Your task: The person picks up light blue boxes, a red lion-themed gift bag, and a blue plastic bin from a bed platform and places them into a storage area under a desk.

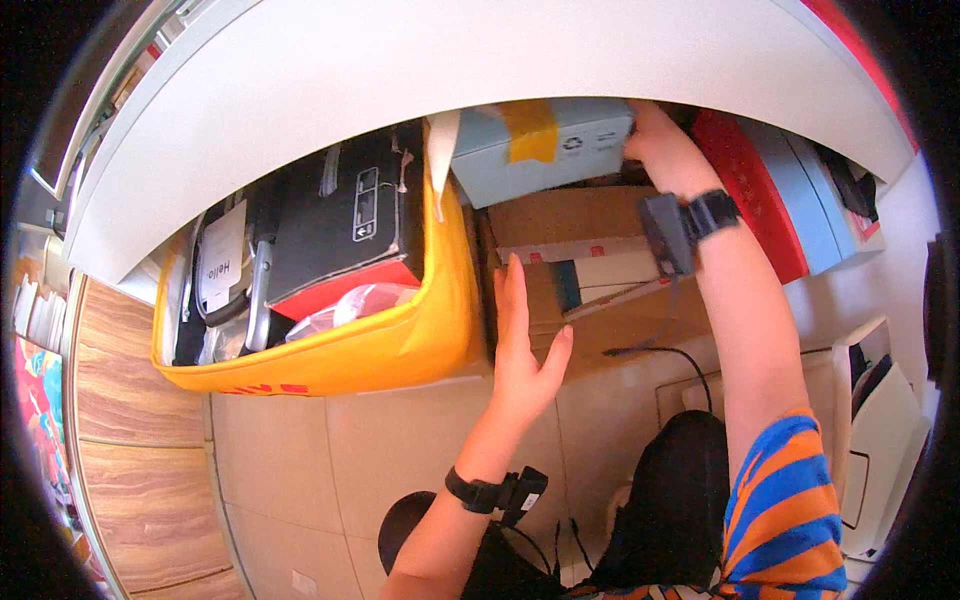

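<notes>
Under the white tabletop, my right hand (646,135) grips the right end of a light blue cardboard box (495,169) with yellow tape (534,135) on it. The fingers are partly hidden behind the box, and the tabletop hides its back. It sits tilted over the rear of an open brown cardboard box (570,210), which holds white boxes (611,276). My left hand (525,360) holds nothing; its fingers are spread above the brown box's left front side. Just left of that hand stands a yellow fabric bin (450,300), filled with a black box (322,217) and other items.
The white tabletop (480,52) overhangs the boxes. To the right lean a red box (757,195) and a blue box (810,195). A wood-grain cabinet (142,367) stands left. A black cable (690,360) hangs before my knee, above the tiled floor (292,450).
</notes>
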Available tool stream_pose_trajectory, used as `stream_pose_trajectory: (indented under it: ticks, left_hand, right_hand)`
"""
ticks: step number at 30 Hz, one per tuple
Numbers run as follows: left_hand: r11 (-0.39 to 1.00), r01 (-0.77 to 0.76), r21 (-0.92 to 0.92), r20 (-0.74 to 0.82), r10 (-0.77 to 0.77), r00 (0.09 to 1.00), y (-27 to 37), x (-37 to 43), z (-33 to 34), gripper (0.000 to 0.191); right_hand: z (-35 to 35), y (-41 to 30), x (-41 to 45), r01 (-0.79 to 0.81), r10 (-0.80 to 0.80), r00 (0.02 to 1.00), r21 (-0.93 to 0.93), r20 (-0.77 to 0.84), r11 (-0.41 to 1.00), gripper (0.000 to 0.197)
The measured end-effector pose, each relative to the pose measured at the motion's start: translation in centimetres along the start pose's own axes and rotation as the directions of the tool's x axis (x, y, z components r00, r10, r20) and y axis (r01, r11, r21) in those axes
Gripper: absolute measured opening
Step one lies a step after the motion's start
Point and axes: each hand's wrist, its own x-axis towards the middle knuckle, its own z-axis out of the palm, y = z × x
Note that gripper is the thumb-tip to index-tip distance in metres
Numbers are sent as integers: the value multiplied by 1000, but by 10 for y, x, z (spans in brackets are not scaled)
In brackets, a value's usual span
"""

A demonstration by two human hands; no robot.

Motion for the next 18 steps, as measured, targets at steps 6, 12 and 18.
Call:
stream_pose_trajectory:
  ticks: [6,12,18]
  left_hand:
    - [995,29,93,66,-35,997,-20,-4,-14,68]
    - [995,69,73,125,-77,989,-33,-2,-6,63]
    - [989,100,108,123,-113,986,-55,-2,-18,63]
  right_hand:
    - [42,-16,47,-50,248,950,-694,189,718,38]
    - [100,110,72,-107,-67,931,-442,-360,890,49]
    - [163,35,22,40,109,865,282,-491,958,98]
